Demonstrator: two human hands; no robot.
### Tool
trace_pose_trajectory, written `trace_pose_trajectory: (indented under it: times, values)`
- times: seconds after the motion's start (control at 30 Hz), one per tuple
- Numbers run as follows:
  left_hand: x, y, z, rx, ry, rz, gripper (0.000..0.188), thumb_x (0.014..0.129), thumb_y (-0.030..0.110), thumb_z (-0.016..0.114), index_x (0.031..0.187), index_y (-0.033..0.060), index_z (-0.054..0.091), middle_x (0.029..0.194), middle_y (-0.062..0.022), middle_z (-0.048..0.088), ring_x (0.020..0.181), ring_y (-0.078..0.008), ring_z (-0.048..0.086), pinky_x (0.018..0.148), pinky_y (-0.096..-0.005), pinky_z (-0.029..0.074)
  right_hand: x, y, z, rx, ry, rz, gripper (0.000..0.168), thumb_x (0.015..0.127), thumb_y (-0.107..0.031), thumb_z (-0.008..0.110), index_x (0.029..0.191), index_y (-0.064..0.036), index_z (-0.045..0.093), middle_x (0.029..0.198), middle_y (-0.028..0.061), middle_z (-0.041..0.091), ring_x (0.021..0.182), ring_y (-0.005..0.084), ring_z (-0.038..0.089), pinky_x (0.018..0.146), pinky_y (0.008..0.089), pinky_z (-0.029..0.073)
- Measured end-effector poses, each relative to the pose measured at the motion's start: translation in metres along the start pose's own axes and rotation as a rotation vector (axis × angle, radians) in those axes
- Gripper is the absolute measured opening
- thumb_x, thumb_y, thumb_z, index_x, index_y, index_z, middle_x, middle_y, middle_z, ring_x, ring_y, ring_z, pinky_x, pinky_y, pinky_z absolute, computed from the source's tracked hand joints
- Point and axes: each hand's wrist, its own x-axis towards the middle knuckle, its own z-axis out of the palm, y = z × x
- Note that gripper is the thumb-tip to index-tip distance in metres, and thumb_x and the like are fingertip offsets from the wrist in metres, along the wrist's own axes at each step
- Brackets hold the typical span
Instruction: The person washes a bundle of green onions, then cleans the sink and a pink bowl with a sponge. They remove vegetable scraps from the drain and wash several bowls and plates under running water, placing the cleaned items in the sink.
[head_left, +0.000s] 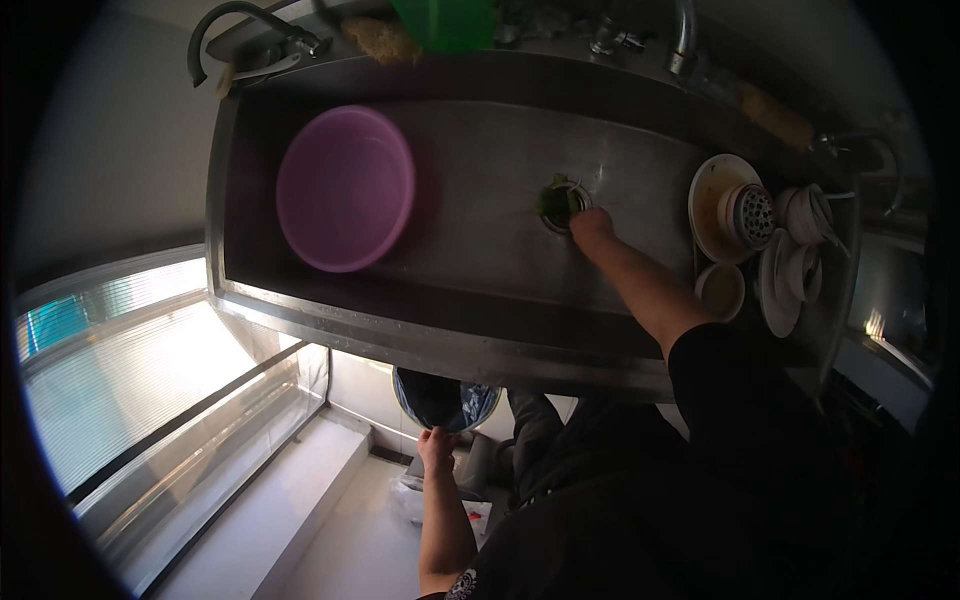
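My right hand (592, 226) reaches into the long stainless steel sink (480, 255) and touches the right side of its round drain (564, 225). Green leafy scraps (556, 201) lie in and over the drain's rim; whether my fingers grip any is hidden. Below the sink's front edge, my left hand (436, 444) is closed on the near rim of a round trash bin (480, 409) lined with a dark plastic bag. A large pink plastic basin (345, 187) rests in the left part of the sink.
Soiled plates (705, 187), a small bowl (721, 291) and stacked dishes (804, 217) crowd the sink's right end. Curved faucets (240, 9) stand along the back ledge, near a brown scrubber (381, 41) and a green container (450, 22). A clear plastic bag (406, 499) lies on the floor.
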Motion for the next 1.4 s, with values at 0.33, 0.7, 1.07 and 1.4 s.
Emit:
trace_pose_trajectory:
  times: [0.33,0.7,1.07,1.4]
  values:
    - [0.002,-0.005,0.001,0.014,0.035,0.010,0.015,0.075,0.007,0.063,0.083,0.0059,0.051,0.074,-0.0058,0.058,0.062,-0.0165,0.059,0.056,-0.0305,0.053,-0.027,-0.016,-0.019,0.511,0.268,-0.007,0.011,0.077,-0.015,0.060,0.082,-0.005,0.064,0.080,0.0155,0.061,0.074,0.0317,0.060,0.063,0.0445,0.051]
    - [0.011,-0.008,0.002,-0.025,-0.001,0.023,0.012,0.075,0.003,0.059,0.080,0.0045,0.049,0.076,-0.0092,0.058,0.064,-0.0210,0.060,0.059,-0.0334,0.055,-0.047,-0.014,-0.010,0.423,0.579,-0.084,0.005,0.075,-0.007,0.056,0.079,-0.007,0.060,0.072,0.0140,0.060,0.069,0.0323,0.061,0.062,0.0459,0.050]
    - [0.031,-0.010,0.015,-0.133,-0.097,0.072,0.013,0.075,-0.002,0.057,0.087,-0.0029,0.053,0.081,-0.0149,0.059,0.075,-0.0273,0.063,0.065,-0.0407,0.058,-0.150,-0.012,-0.084,0.356,0.816,-0.288,0.018,0.078,-0.008,0.054,0.094,-0.007,0.062,0.070,0.0115,0.060,0.065,0.0294,0.059,0.055,0.0424,0.047]
    - [0.048,-0.007,0.012,-0.146,-0.211,0.152,0.008,0.075,0.002,0.055,0.072,-0.0011,0.048,0.066,-0.0097,0.053,0.057,-0.0206,0.058,0.057,-0.0334,0.057,-0.352,-0.125,-0.172,0.447,0.927,-0.825,0.012,0.073,-0.003,0.061,0.085,-0.005,0.059,0.067,0.0103,0.057,0.062,0.0273,0.058,0.052,0.0371,0.046]
